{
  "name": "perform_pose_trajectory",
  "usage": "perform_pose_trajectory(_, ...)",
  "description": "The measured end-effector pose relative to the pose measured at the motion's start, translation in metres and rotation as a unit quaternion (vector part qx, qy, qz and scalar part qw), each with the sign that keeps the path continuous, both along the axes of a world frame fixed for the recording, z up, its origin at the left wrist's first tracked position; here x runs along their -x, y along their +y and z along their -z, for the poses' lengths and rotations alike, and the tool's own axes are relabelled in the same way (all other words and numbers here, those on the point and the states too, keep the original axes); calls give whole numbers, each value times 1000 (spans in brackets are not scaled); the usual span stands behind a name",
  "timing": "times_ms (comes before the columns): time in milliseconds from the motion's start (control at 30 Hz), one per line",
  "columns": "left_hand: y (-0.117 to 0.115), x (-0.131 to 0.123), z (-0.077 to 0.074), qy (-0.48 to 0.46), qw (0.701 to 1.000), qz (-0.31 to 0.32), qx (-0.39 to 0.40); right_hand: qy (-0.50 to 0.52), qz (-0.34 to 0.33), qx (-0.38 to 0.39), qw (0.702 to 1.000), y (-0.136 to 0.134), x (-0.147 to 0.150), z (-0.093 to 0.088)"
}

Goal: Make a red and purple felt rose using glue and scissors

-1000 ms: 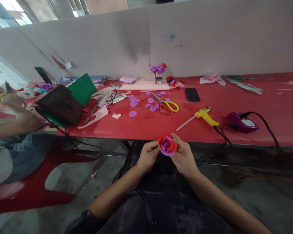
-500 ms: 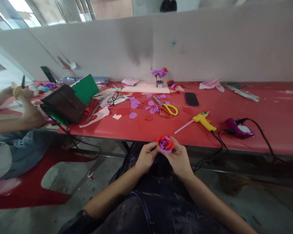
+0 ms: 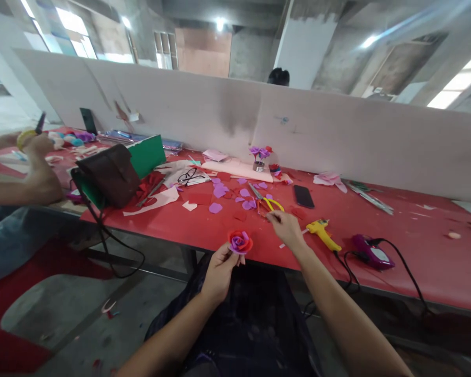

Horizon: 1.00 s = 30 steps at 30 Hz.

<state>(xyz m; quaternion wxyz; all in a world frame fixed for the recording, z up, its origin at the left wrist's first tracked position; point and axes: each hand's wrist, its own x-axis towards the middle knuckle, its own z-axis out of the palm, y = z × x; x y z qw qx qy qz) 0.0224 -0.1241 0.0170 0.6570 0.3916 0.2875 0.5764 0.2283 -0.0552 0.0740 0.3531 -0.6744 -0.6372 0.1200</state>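
Observation:
My left hand [image 3: 219,268] is closed around the base of a felt rose [image 3: 240,241] with red outer petals and a purple centre, holding it just in front of the red table's [image 3: 188,222] near edge. My right hand [image 3: 284,227] is off the rose and stretched out over the table, fingers extended and holding nothing. Its fingertips are close to the yellow-handled scissors [image 3: 266,201] and the loose purple petals [image 3: 215,208]. A yellow glue gun [image 3: 324,234] lies just right of that hand.
A purple corded tool [image 3: 371,251], black phone [image 3: 303,196], glasses [image 3: 188,176], brown bag [image 3: 110,174], green sheet [image 3: 148,155] and a small pot of felt flowers [image 3: 259,158] lie on the table. A co-worker's hand [image 3: 37,157] holds scissors at the far left. A white partition [image 3: 337,136] stands behind.
My right hand has let go of the rose and reached forward over the table toward the scissors. The left hand keeps the rose. The view has tilted up.

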Motion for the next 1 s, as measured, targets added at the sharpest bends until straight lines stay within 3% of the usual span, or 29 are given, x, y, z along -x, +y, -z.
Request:
perform_pose_trajectory(200,23,6,-3,-9,1000,-5,2,-149,-31,79,985,52,1,12)
perform_pose_trajectory(367,36,2,9,-25,1000,-8,-6,-212,-49,140,966,68,1,18)
perform_pose_trajectory(533,38,1,17,-45,999,-3,-4,-210,-39,161,964,74,0,18)
perform_pose_trajectory(667,38,2,12,-30,999,-11,-15,-151,-19,140,978,75,-3,16)
perform_pose_trajectory(833,38,4,5,-17,1000,-6,-21,8,4,105,994,77,-7,18)
perform_pose_trajectory(1000,35,4,5,-18,1000,0,-17,204,-30,109,973,71,-3,18)
